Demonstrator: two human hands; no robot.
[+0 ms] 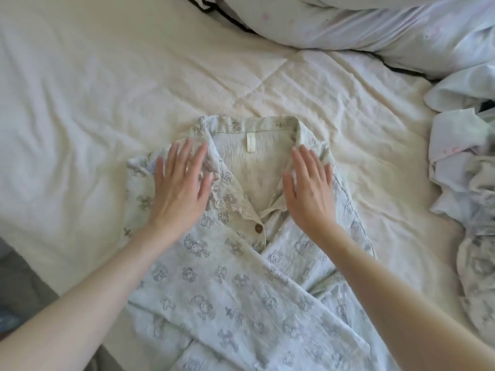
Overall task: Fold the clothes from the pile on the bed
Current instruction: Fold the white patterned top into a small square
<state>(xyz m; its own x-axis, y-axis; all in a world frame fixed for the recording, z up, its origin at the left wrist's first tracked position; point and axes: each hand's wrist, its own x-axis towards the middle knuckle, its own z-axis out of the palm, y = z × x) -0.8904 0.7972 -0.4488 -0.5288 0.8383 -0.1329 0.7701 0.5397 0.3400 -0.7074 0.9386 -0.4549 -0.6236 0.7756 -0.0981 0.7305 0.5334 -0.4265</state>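
Two bare forearms reaching in from the bottom corners, angled toward each other, cut off by the lower edge. Left hand (180,183) palm down, fingers straight and spread a little, pressed flat on the left shoulder of the pyjama shirt (227,303); fingertips motion-blurred, gripping nothing. Right hand (310,188) likewise palm down and flat, fingers straight and close together, resting on the right shoulder just beside the collar (249,124); nothing pinched or held.

Shirt spread front-up across the cream bedspread (80,89), collar pointing away from the camera, pale fabric printed with small grey cartoon figures. Neck open in a V, white label (250,141) showing inside; print on it too small to read. Lace trim along the left lapel. One brown button (258,227) at the base of the V. Lower part of the shirt running out of frame at the bottom; sleeves hard to trace among the folds.

Pile of clothes (463,183) crumpled at the right edge, partly cut off, separate pieces impossible to tell apart. Pillow (375,25) along the top right, only partly in view.
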